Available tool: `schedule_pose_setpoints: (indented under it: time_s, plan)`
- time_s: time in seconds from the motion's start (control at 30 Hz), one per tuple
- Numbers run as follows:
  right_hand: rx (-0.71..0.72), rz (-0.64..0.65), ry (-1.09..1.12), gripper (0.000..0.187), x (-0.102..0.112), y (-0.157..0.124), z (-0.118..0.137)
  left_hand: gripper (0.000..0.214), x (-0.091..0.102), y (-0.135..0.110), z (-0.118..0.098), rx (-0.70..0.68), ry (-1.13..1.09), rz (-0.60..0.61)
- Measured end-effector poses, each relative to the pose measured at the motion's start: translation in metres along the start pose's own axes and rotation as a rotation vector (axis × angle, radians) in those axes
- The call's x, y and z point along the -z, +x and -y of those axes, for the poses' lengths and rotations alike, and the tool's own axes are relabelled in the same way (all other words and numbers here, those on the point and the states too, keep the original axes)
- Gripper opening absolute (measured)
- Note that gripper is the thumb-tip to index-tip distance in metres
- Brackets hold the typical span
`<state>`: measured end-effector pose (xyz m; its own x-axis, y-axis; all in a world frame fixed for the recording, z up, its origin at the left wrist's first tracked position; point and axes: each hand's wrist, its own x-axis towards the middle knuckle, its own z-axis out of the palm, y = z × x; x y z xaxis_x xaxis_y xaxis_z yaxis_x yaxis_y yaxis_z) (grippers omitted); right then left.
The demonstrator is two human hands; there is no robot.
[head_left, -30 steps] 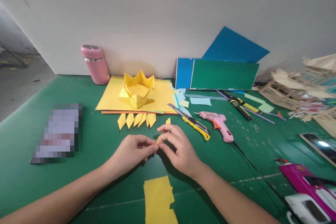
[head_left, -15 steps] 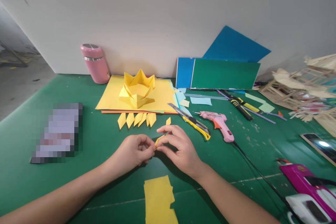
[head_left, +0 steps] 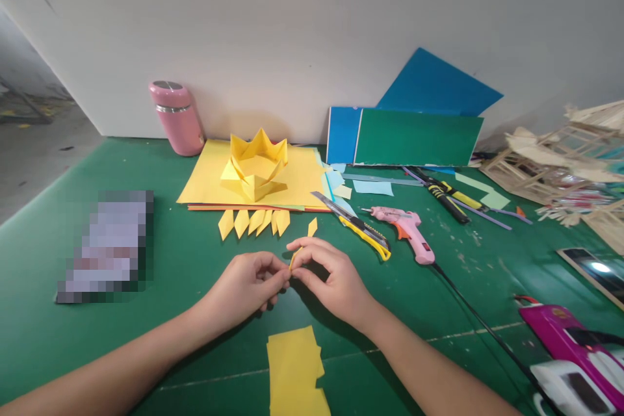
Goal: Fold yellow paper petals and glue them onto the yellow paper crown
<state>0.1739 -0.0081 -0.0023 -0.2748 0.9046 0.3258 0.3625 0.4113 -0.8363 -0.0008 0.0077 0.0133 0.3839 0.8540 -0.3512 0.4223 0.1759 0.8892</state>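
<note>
Between my fingertips is a small folded piece of yellow paper, seen nearly edge-on. My left hand pinches its lower end, and my right hand grips it from the other side with thumb and fingers, partly hiding it. Just beyond my right hand a yellow paper diamond lies on the green table. Several more folded diamonds stand in a row to the left, along the edge of the paper stack. Closer to me lies a pile of cut yellow paper.
A folded yellow paper crown sits on a yellow paper stack. To the right lie a utility knife, a pink glue gun with its cord, and wire strippers. A pink flask stands by the wall.
My right fingers have shifted slightly and closed further over the folded yellow paper, which is turned more upright. My left hand has barely moved.
</note>
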Motion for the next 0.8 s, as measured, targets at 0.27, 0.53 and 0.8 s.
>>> schedule_pose_setpoints:
  time_s: [0.27,0.53,0.8]
  plan:
    - [-0.059,-0.004,0.031,0.012,-0.0004,0.0,0.0008,0.023,-0.0004,-0.0016,0.0003,0.006,0.027,0.0]
    - [-0.102,-0.016,0.1,0.01,-0.0004,0.001,0.0013,0.021,-0.004,0.0007,0.0055,-0.061,0.039,-0.038]
    - [-0.198,0.035,0.414,0.018,-0.0026,0.0017,-0.0015,0.019,-0.0066,0.0,0.0048,-0.063,0.032,-0.068]
